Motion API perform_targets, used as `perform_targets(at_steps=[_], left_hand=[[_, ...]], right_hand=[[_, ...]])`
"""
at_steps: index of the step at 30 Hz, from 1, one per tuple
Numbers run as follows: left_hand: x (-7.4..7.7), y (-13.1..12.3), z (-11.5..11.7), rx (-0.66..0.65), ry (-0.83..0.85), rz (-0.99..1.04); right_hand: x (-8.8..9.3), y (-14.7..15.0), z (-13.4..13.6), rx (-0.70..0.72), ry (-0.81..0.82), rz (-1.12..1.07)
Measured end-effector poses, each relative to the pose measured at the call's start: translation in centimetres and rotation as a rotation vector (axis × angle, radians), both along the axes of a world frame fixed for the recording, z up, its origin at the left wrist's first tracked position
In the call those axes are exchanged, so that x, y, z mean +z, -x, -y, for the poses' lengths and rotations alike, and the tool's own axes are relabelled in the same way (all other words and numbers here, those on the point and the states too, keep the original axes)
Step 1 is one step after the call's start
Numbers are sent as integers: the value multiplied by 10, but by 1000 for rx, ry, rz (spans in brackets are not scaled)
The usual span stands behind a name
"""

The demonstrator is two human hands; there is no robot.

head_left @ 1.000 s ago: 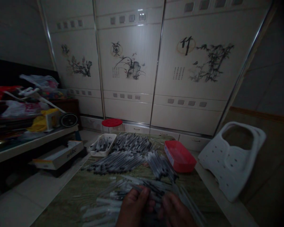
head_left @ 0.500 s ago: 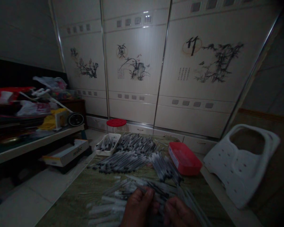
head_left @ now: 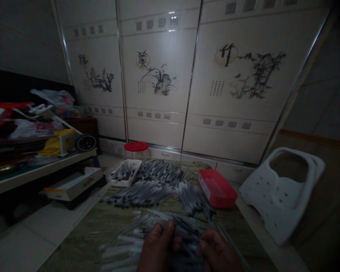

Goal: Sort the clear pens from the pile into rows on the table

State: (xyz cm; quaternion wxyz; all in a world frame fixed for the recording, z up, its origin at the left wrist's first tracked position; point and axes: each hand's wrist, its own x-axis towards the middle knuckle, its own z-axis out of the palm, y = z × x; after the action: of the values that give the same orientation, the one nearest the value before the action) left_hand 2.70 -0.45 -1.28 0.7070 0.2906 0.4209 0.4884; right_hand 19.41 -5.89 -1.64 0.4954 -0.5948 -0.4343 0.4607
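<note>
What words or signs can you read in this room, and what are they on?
"竹" (bamboo), on the right cupboard door.
"蘭" (orchid), probably, on the middle cupboard door; it is hard to be sure.
Small lines of writing beside the bamboo painting: too small to read.
Dark word on the white box: too blurred to read.
Label on the red box: too blurred to read.

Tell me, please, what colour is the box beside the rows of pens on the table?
The plastic box is red, shown best in the head view.

Two bare hands, low at centre of view, close together.
Left hand (head_left: 157, 247) curled, fingers bent forward; right hand (head_left: 218, 253) just beside it, also curled, turned inward toward the left; both dimly lit.
</note>
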Motion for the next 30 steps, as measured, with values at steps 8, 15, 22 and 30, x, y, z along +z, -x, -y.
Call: perform_targets(at_steps=[8, 15, 22, 30], left_hand=[[14, 28, -14, 191, -48, -15], [19, 43, -19, 258, -53, -94], [14, 32, -15, 131, -55, -95], [14, 29, -12, 45, -56, -87]], right_hand=[[-14, -16, -3, -96, -38, 260], [-33, -18, -7, -78, -109, 546], [-37, -7, -8, -133, -325, 691], [-28, -10, -8, 16, -373, 801]])
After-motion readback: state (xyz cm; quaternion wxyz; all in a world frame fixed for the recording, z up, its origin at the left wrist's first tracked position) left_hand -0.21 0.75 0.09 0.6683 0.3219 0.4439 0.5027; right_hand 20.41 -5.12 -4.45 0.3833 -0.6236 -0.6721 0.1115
